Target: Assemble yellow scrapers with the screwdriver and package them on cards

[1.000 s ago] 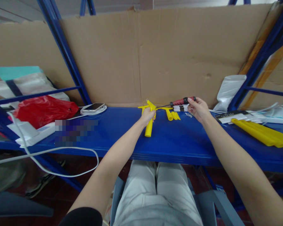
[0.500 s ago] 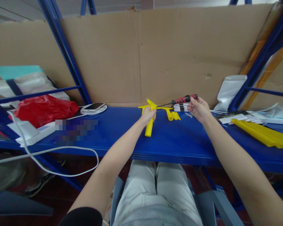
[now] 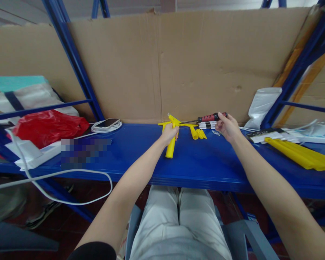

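Note:
My left hand (image 3: 170, 133) is wrapped round a yellow plastic tool (image 3: 170, 148) with a thick tubular handle, held over the blue tabletop. From the right, a screwdriver (image 3: 209, 118) with a red and black handle reaches toward it, its shaft nearly level and its tip by the tool's neck. My right hand (image 3: 228, 127) has its fingers pinched at the end of the screwdriver handle. Between the hands lie another yellow piece (image 3: 194, 133) and small yellow parts (image 3: 201, 134). White strips with black marks (image 3: 207, 125) lie behind, below the screwdriver.
The blue tabletop (image 3: 135, 151) has a phone (image 3: 110, 123) on a coiled white cable, a red plastic bag (image 3: 50, 126) and a power strip (image 3: 42, 157) at left. Yellow blades (image 3: 300, 153) and a white pouch (image 3: 264, 104) are at right. Cardboard (image 3: 119, 68) stands behind.
The screwdriver handle has tilted slightly lower, nearer to level, and the fingers of my right hand have shifted at its end. My left hand keeps its hold on the yellow tool.

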Tool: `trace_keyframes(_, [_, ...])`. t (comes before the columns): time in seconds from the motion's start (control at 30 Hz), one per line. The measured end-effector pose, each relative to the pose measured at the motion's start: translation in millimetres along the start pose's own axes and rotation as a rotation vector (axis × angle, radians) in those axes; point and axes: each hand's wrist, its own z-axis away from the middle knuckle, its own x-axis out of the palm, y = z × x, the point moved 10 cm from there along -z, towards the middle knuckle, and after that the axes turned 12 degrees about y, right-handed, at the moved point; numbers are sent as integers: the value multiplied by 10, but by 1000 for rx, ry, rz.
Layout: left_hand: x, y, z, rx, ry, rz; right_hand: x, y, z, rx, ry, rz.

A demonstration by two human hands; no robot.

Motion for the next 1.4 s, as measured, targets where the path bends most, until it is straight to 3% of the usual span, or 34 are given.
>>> trace_keyframes(0.27, [7, -9, -34, 13, -6, 24, 55, -17, 38, 29, -55, -14])
trace_keyframes(0.53, [-2, 6, -16, 12, -1, -14, -3, -27, -5, -45, -8, -16])
trace_keyframes(1.4, [-11, 4, 11, -1, 8, -29, -19, -12, 19, -28, 36, 38])
